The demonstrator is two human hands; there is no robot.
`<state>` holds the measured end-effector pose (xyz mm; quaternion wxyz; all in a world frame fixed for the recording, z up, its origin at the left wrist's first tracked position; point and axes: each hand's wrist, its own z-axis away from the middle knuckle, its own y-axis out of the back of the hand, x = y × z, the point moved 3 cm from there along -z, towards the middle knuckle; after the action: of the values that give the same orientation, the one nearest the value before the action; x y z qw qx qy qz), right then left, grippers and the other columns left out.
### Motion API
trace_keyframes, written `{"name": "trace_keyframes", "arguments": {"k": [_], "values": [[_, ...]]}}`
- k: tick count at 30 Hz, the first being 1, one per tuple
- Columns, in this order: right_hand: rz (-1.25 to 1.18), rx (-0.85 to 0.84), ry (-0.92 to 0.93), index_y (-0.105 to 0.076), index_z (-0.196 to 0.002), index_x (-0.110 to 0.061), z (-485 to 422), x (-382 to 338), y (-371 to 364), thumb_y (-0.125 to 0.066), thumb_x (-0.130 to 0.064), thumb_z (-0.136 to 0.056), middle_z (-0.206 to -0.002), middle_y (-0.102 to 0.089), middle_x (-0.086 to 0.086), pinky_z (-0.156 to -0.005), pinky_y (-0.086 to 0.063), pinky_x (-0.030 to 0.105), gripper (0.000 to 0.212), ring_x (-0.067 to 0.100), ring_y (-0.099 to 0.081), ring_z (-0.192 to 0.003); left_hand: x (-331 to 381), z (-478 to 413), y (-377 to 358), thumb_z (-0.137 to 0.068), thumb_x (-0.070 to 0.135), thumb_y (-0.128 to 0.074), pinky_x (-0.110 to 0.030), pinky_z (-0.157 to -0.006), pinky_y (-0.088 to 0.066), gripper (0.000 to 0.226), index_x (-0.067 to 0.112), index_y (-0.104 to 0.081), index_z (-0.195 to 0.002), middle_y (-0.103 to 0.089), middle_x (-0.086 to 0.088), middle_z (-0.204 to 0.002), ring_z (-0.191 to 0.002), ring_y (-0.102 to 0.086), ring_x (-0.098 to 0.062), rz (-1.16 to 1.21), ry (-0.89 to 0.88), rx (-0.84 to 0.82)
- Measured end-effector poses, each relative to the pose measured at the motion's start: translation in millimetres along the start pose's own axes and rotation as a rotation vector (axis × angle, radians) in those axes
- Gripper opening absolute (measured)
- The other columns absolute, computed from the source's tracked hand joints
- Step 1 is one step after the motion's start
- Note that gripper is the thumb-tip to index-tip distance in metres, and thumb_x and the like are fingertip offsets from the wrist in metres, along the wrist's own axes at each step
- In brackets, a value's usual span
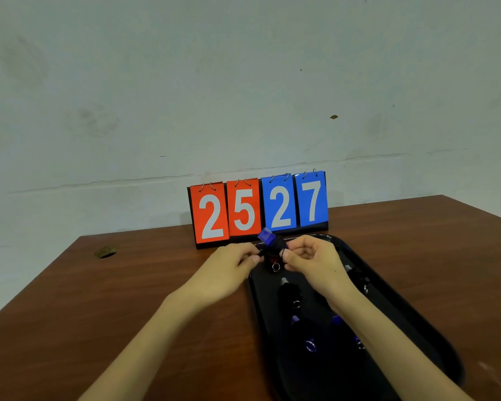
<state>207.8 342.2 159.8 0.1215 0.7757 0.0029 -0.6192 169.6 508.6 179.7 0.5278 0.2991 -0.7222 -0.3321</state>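
both hands (272, 257) pinch a blue whistle (265, 236).

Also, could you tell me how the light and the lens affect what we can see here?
Head view: soft, even light; the wide lens tilts the scoreboard and table; the black tray swallows its dark contents; the blue-capped piece pinched by left hand and right hand looks slightly blurred.

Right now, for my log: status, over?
Pinching black cord: left hand, right hand. Its blue piece up, above tray. Other pieces in tray; nothing blocking.
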Motion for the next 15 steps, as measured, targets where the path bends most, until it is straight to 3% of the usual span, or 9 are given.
{"name": "trace_keyframes", "arguments": {"k": [3, 6, 10, 15], "values": [[0.209, 0.078, 0.011, -0.062, -0.085, -0.019, -0.7, 4.5, 2.2, -0.067, -0.014, -0.083, -0.083, -0.065, 0.001, -0.073, -0.052, 0.023, 0.008, 0.011, -0.062, -0.079, 3.7, 2.7, -3.0, -0.097, 0.029, -0.046, -0.026, -0.070, -0.046, 0.024, 0.018, -0.064, -0.107, -0.061, 0.005, -0.088, -0.075, -0.056, -0.007, -0.170, -0.032, -0.087], [0.385, 0.067, 0.066, -0.061, -0.086, -0.021, 2.0, 5.8, -1.4, -0.067, -0.016, -0.083, -0.080, -0.061, -0.006, -0.069, -0.046, 0.014, 0.007, 0.005, -0.057, -0.075, 10.7, 5.5, -0.5, -0.094, 0.034, -0.049, -0.029, -0.079, -0.050, 0.023, 0.020, -0.064, -0.105, -0.063, 0.002, -0.097, -0.085, -0.058, -0.010, -0.298, -0.075, -0.116], [0.550, -0.069, 0.181, -0.064, -0.091, -0.021, 8.1, 3.3, -11.2, -0.066, -0.017, -0.084, -0.080, -0.060, -0.011, -0.070, -0.047, 0.013, 0.009, 0.002, -0.058, -0.076, 18.0, 8.7, 6.9, -0.091, 0.043, -0.051, -0.023, -0.070, -0.048, 0.027, 0.020, -0.065, -0.096, -0.063, 0.003, -0.089, -0.079, -0.058, -0.009, -0.333, -0.115, -0.108], [0.569, -0.322, 0.266, -0.065, -0.091, -0.019, 15.7, 0.0, -22.4, -0.067, -0.015, -0.083, -0.082, -0.061, -0.011, -0.073, -0.048, 0.017, 0.009, 0.003, -0.058, -0.078, 14.6, 7.7, 17.0, -0.084, 0.038, -0.064, -0.015, -0.061, -0.039, 0.020, 0.019, -0.068, -0.088, -0.059, 0.009, -0.076, -0.069, -0.053, -0.006, -0.273, -0.121, -0.068]]}}
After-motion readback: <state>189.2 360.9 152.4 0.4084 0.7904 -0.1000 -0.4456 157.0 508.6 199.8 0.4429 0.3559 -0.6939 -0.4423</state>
